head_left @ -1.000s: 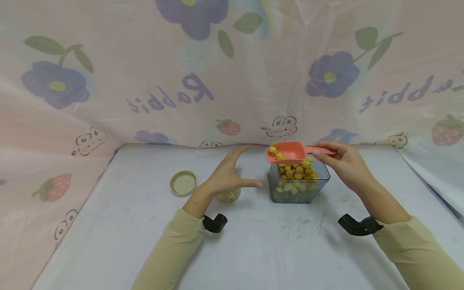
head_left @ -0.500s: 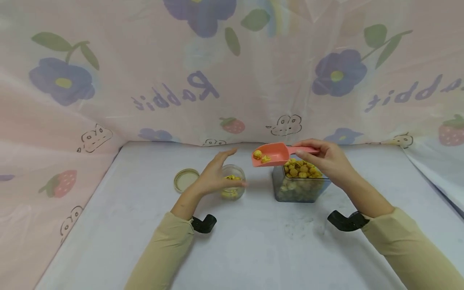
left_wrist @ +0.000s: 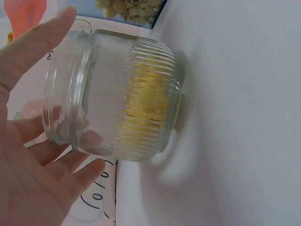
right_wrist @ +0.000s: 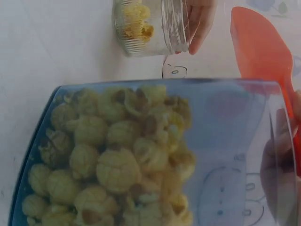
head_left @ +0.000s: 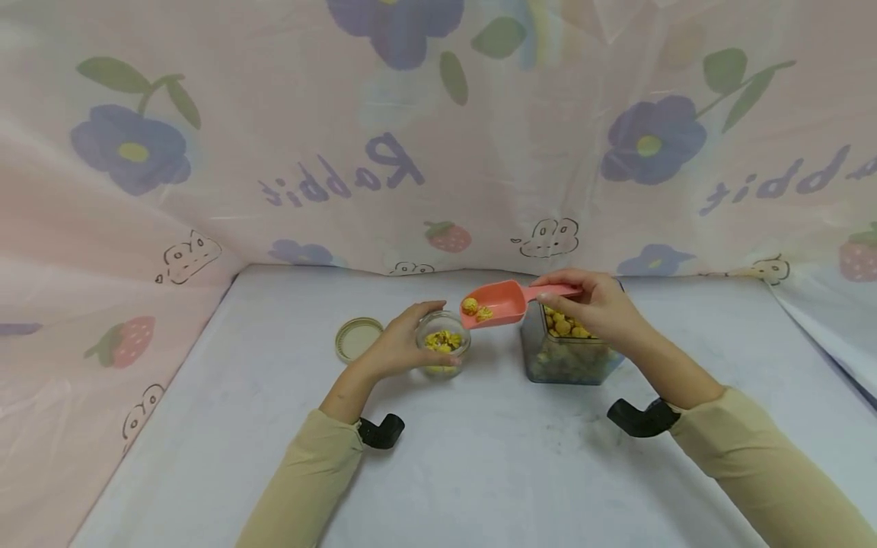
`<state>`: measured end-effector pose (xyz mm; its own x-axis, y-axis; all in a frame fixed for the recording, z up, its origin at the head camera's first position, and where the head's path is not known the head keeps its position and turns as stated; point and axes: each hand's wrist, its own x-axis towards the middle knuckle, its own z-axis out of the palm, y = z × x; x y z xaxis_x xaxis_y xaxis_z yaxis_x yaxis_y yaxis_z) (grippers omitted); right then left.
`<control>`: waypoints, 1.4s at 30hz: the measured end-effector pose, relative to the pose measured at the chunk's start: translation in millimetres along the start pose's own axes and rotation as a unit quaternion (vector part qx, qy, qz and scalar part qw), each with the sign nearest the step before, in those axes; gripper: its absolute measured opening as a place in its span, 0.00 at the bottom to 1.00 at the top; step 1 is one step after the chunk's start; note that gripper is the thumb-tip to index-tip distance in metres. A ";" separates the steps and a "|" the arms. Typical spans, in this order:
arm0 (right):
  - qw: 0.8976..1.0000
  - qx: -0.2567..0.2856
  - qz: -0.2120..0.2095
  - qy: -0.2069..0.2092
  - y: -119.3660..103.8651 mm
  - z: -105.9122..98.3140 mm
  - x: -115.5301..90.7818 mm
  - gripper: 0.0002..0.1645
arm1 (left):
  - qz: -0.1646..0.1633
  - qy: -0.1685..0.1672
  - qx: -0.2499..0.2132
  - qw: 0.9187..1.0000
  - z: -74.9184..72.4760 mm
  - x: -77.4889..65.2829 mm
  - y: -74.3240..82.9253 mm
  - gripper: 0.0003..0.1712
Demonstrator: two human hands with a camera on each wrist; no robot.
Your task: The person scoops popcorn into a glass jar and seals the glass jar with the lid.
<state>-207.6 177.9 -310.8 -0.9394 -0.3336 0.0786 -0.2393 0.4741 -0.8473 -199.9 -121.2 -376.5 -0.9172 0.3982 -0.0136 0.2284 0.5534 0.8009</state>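
Observation:
My left hand point(head_left: 396, 346) curves round the neck of a glass jar point(left_wrist: 108, 94), thumb on the near side and fingers on the far side. Yellow popcorn point(left_wrist: 148, 101) fills the jar's lower part, and its mouth is uncovered. With thumb and fingers my right hand point(head_left: 599, 304) pinches the handle of a coral-pink scoop point(head_left: 503, 302). A few popcorn pieces point(head_left: 477, 309) lie near the lip of the scoop, which stands right at the jar's rim. Under the right hand is a clear bluish square container point(right_wrist: 225, 122) with plenty of popcorn point(right_wrist: 117, 169) inside.
A round jar lid point(head_left: 358, 339) lies on the white table point(head_left: 479, 472) left of the jar, close behind the left wrist. A printed curtain point(head_left: 308, 114) closes off the table's back and sides. Black wrist mounts point(head_left: 381, 431) stick out from both sleeves.
The scoop with its popcorn has moved left and slightly down, from above the square container to the jar's rim. My left hand has closed in round the jar.

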 end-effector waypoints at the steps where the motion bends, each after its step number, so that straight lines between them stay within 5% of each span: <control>1: 1.000 -0.002 0.000 -0.002 -0.9 1.1 0.2 0.19 | -0.001 0.000 -0.001 1.000 0.2 -0.3 -0.9 0.54; 12: 0.998 -0.057 -0.007 -0.007 -5.3 10.8 5.1 0.16 | 0.000 -0.001 -0.049 0.999 0.5 -3.4 -9.4 0.51; 20: 0.995 -0.082 -0.051 -0.008 -9.6 16.7 4.5 0.14 | 0.000 0.002 -0.068 0.998 2.6 -2.9 -14.9 0.47; 42: 0.988 -0.128 -0.088 0.022 -3.9 15.2 1.9 0.12 | 0.006 0.001 -0.072 0.997 2.0 -2.7 -15.7 0.47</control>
<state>-204.8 163.0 -315.3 -0.8860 -0.3966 0.2401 -0.4488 0.6038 -0.6588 -200.3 -129.5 -390.3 -0.9155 0.4023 -0.0029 0.1894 0.4374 0.8791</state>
